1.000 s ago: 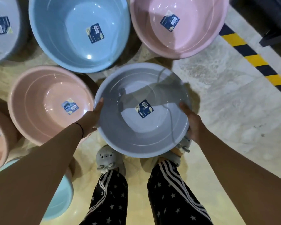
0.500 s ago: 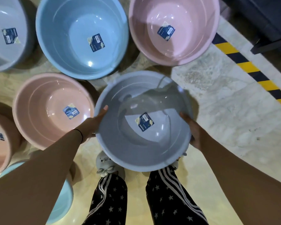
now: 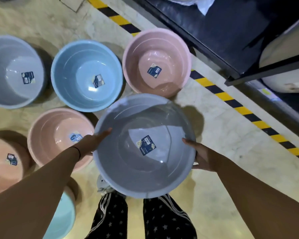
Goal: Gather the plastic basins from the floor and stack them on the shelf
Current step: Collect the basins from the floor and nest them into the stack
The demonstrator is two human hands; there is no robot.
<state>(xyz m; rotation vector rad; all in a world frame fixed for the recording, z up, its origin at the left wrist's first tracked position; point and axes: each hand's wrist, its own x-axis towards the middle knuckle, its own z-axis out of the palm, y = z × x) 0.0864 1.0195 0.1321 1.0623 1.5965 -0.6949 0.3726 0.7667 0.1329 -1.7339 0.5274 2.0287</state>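
I hold a grey basin (image 3: 128, 169) off the floor above my feet, its mouth facing up and a dark label on its bottom. My left hand (image 3: 93, 141) grips its left rim and my right hand (image 3: 203, 156) grips its right rim. Several basins stay on the floor: a pink one (image 3: 164, 49) just beyond it, a blue one (image 3: 67, 78), a grey one (image 3: 5, 66) at the far left, a pink one (image 3: 47, 135) under my left wrist, another pink one (image 3: 0, 163) and a light blue one (image 3: 64, 214) under my left forearm. The dark shelf (image 3: 231, 31) stands at the upper right.
A yellow-and-black striped line (image 3: 238, 107) runs diagonally across the floor in front of the shelf. A dark shelf bar (image 3: 269, 69) juts out at the right, with a pale round object (image 3: 286, 54) behind it. Something white (image 3: 199, 4) lies on the shelf top.
The grey basin has risen from the floor in both hands. The view has tilted up and turned right, bringing the shelf and more of the striped line into sight.
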